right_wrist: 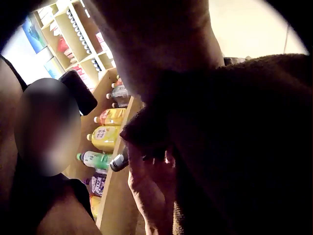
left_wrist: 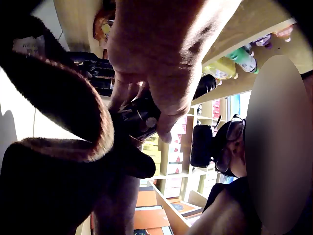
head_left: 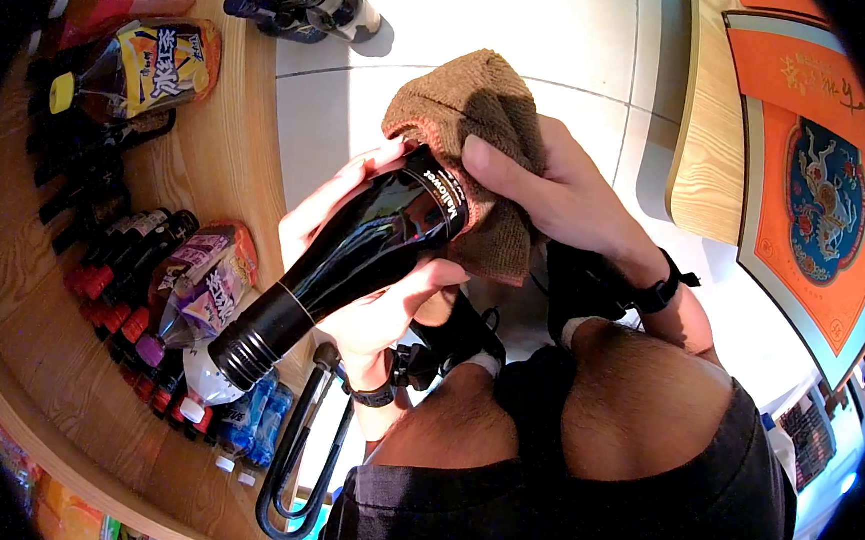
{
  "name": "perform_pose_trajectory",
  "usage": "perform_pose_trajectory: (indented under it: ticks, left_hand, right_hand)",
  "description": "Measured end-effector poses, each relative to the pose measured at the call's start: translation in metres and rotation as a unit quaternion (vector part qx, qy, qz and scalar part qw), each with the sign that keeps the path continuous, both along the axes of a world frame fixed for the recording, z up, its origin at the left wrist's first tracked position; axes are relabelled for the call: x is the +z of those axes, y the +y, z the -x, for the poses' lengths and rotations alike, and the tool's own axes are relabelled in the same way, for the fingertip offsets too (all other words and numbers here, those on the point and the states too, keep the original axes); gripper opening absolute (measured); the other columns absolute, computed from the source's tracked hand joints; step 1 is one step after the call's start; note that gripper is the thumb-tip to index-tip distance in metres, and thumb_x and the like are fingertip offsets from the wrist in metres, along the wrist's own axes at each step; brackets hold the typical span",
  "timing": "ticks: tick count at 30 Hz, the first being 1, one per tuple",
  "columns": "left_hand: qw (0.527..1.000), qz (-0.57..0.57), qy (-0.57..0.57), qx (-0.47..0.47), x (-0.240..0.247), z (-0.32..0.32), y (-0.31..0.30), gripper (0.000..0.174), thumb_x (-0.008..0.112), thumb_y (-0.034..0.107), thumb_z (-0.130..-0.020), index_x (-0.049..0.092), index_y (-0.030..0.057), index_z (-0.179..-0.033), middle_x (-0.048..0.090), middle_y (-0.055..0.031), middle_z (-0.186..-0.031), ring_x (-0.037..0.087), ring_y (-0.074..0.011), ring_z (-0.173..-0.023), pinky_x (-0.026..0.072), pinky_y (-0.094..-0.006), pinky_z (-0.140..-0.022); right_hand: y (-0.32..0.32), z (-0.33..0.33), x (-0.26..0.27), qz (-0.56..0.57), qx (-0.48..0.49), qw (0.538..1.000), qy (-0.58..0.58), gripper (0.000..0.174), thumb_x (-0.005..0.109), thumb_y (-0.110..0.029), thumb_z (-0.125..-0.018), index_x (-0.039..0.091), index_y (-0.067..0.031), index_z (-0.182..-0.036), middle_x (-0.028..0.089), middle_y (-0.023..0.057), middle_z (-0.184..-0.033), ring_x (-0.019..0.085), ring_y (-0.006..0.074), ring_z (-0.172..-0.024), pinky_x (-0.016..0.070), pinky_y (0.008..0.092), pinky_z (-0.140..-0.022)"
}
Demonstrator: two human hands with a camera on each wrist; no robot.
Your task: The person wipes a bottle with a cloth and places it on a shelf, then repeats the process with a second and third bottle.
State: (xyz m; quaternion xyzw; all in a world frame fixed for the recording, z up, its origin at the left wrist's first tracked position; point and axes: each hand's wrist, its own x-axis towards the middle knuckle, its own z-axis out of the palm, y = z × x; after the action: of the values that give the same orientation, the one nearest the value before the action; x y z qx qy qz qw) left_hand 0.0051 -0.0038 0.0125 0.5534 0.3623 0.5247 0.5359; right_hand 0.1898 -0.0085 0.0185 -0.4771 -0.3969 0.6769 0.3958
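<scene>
A dark bottle [head_left: 354, 249] with a black neck is tilted in the head view, its neck toward the lower left. The left hand [head_left: 374, 311] grips it from below, with fingers around its far side. A brown cloth [head_left: 464, 102] covers the bottle's base end, and the right hand [head_left: 578, 195] holds this cloth with the thumb on top. In the left wrist view the left hand [left_wrist: 156, 63] is curled on the bottle [left_wrist: 139, 120] beside the cloth [left_wrist: 54, 103]. The cloth [right_wrist: 244, 142] fills much of the right wrist view and hides most of the bottle.
A wooden shelf [head_left: 200, 153] at the left bears drink bottles [head_left: 161, 65] and several dark bottles. More dark bottles [head_left: 335, 12] stand on the pale floor [head_left: 354, 94] at the top. Orange boxes [head_left: 828, 207] are at the right, and a black U-shaped bar [head_left: 289, 461] is below the shelf's edge.
</scene>
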Motion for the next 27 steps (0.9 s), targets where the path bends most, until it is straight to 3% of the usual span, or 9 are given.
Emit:
perform_pose_trajectory:
  ticks: [5, 7, 13, 16, 19, 22, 27]
  left_hand:
    - [0.998, 0.06, 0.01, -0.012, 0.005, -0.003, 0.001, 0.083, 0.091, 0.017, -0.06, 0.041, -0.0053, -0.122, 0.056, -0.0244, -0.118, 0.058, -0.0312, -0.111, 0.0479, -0.0431, -0.097]
    - [0.997, -0.002, 0.076, -0.029, 0.005, -0.004, 0.005, 0.081, 0.09, 0.014, -0.06, 0.041, -0.0051, -0.121, 0.057, -0.0224, -0.117, 0.059, -0.0288, -0.109, 0.0491, -0.0399, -0.095]
    - [0.995, 0.028, 0.078, -0.06, 0.007, -0.004, 0.004, 0.093, 0.091, 0.009, -0.056, 0.037, 0.0, -0.131, 0.056, -0.0186, -0.121, 0.057, -0.0263, -0.112, 0.0491, -0.0374, -0.096]
    - [0.995, 0.027, 0.071, -0.062, 0.005, -0.004, 0.004, 0.092, 0.09, 0.02, -0.061, 0.037, -0.0014, -0.133, 0.054, -0.0213, -0.123, 0.055, -0.0294, -0.115, 0.0459, -0.0402, -0.099]
    - [0.996, 0.028, 0.044, -0.075, 0.002, -0.004, 0.004, 0.09, 0.088, 0.017, -0.063, 0.036, -0.001, -0.134, 0.052, -0.0228, -0.128, 0.053, -0.0306, -0.119, 0.0436, -0.0413, -0.102]
    - [0.994, -0.004, 0.046, -0.097, 0.002, -0.007, 0.004, 0.082, 0.079, 0.0, -0.067, 0.033, -0.0007, -0.134, 0.046, -0.0254, -0.132, 0.048, -0.033, -0.124, 0.0404, -0.0431, -0.105]
    - [0.993, -0.019, 0.032, -0.108, -0.007, -0.005, 0.003, 0.077, 0.082, 0.004, -0.068, 0.037, -0.0005, -0.13, 0.049, -0.0257, -0.128, 0.05, -0.0344, -0.122, 0.0414, -0.0444, -0.103]
  right_hand:
    - [-0.001, 0.005, -0.005, 0.025, -0.023, 0.999, 0.002, 0.044, 0.053, -0.035, -0.097, 0.056, 0.0037, -0.117, 0.064, 0.0069, -0.104, 0.058, 0.0107, -0.095, 0.0482, 0.0272, -0.083]
    - [-0.002, 0.005, -0.009, 0.039, -0.045, 0.998, -0.005, 0.043, 0.053, -0.039, -0.097, 0.061, 0.0018, -0.104, 0.065, 0.0038, -0.089, 0.057, 0.0093, -0.083, 0.0481, 0.0275, -0.077]
    - [-0.003, 0.008, -0.004, 0.081, -0.083, 0.993, 0.027, 0.044, 0.054, -0.04, -0.096, 0.062, 0.002, -0.106, 0.066, 0.004, -0.09, 0.058, 0.0085, -0.082, 0.049, 0.0261, -0.076]
    - [-0.002, 0.007, -0.002, 0.09, -0.09, 0.991, 0.028, 0.044, 0.054, -0.04, -0.096, 0.063, 0.0022, -0.105, 0.066, 0.0038, -0.089, 0.058, 0.0082, -0.082, 0.0492, 0.0255, -0.074]
    - [-0.003, 0.005, -0.007, 0.089, -0.08, 0.992, 0.024, 0.044, 0.055, -0.04, -0.095, 0.063, 0.0023, -0.103, 0.066, 0.0037, -0.088, 0.059, 0.0079, -0.081, 0.0492, 0.0252, -0.073]
    - [-0.002, 0.004, -0.005, 0.073, -0.081, 0.994, 0.014, 0.044, 0.055, -0.041, -0.095, 0.064, 0.0022, -0.1, 0.066, 0.0039, -0.085, 0.059, 0.0078, -0.079, 0.0491, 0.0252, -0.072]
    - [-0.002, -0.003, -0.005, 0.08, -0.058, 0.995, -0.031, 0.042, 0.056, -0.038, -0.095, 0.065, 0.0026, -0.1, 0.066, 0.004, -0.085, 0.059, 0.0071, -0.078, 0.0494, 0.0242, -0.071]
